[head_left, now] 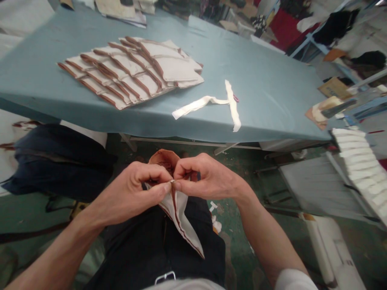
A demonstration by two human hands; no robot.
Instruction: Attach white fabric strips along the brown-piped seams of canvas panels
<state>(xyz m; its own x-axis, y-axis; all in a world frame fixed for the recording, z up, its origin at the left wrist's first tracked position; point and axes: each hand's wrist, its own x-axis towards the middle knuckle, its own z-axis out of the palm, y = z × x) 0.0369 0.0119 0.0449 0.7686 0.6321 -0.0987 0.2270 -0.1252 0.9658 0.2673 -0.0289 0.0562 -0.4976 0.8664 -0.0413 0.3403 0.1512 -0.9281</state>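
1. From my end, I see the left hand (148,183) closed, thumb and fingers pinching the cloth piece (183,207) at its seam.
2. I have the right hand (201,175) gripping the same piece, its fingertips just beside the left thumb.
3. The cloth piece is white with brown edging; I see it in front of the dark trousers (196,237), near side of the table (269,92), its pointed end hanging down to the right.
4. On the table I see a pile of similar pieces (130,72), overlapping in rows.
5. Right of that pile I see white strips (232,108) lying in a rough T.
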